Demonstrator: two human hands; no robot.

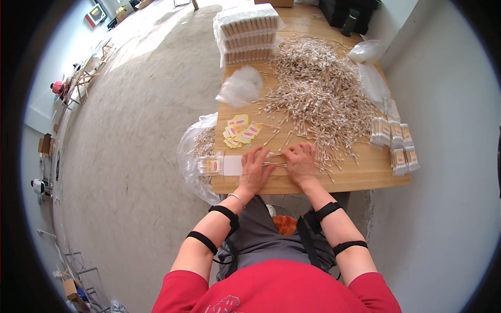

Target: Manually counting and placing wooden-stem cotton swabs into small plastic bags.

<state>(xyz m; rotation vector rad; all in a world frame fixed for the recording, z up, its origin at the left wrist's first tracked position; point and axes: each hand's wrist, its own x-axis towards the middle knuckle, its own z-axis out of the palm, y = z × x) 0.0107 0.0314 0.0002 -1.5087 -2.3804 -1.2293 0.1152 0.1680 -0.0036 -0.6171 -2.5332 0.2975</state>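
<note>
Near the front edge of the wooden table, both hands are at a few loose cotton swabs (276, 164) lying crosswise between them. The curled fingers of my left hand (253, 171) close on the swabs' left ends. At the right ends, my right hand (301, 163) has its fingers bent down round them; its fingertips are partly hidden. Beside my left hand a flat white piece (233, 165) sticks out, partly covered by that hand. Left of it, at the table's edge, lies a clear packet of cotton swabs (210, 165) with a yellow and red label.
A large heap of loose cotton swabs (323, 86) spreads beyond my hands. Small yellow cards (241, 130) lie to the left, plastic bags (241, 86) behind them. Stacked wrapped bundles (248, 34) stand at the back. Filled packets (397, 138) sit rightward. A swab-filled bag (194, 151) hangs beside the table (360, 175).
</note>
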